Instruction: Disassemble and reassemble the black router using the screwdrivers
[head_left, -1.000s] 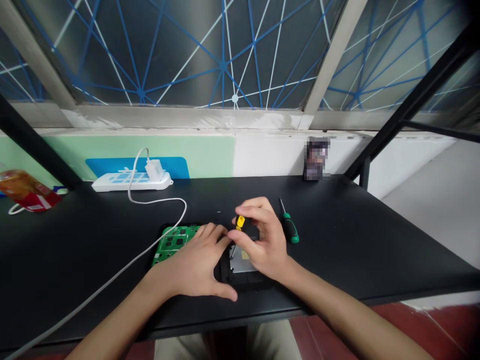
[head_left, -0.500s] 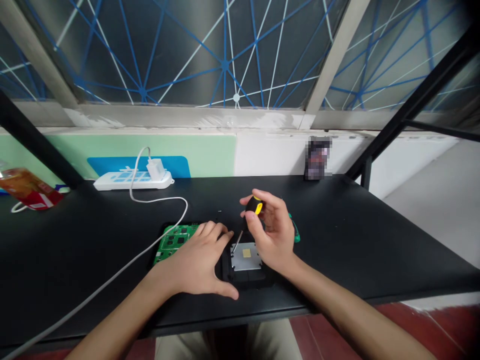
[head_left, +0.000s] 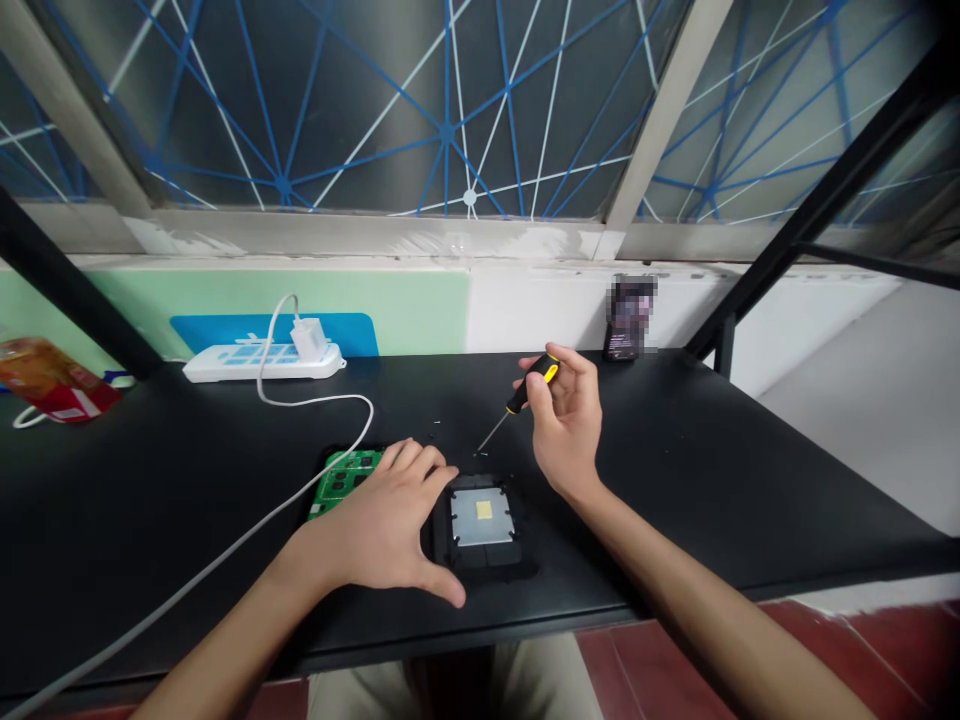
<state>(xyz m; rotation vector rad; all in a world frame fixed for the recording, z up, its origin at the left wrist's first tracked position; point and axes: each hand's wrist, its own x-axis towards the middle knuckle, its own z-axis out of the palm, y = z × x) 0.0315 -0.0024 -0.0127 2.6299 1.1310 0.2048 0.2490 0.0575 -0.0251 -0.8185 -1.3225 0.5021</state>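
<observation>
My right hand (head_left: 568,420) is closed around the black and yellow handle of a screwdriver (head_left: 534,385). The screwdriver's shaft slants down to the left, and its tip is at a tiny screw (head_left: 483,455) just beyond a black plastic casing (head_left: 491,558). A silver metal plate (head_left: 466,524) with a pale yellow square pad (head_left: 484,510) lies in that casing. My left hand (head_left: 382,520) has thumb and fingers spread along the casing's left edge; whether it presses on it I cannot tell. Partly under that hand is a green circuit board (head_left: 337,485).
Another small screw (head_left: 437,422) lies farther back on the black table (head_left: 705,480). A white cable (head_left: 225,550) crosses the left side from a power strip (head_left: 262,362). A phone (head_left: 630,318) leans on the wall, and a red and orange package (head_left: 56,380) sits far left.
My right hand has moved up and back, taking the screwdriver tip from the metal plate's left edge to the table beyond the casing. My left hand stays nearly in place.
</observation>
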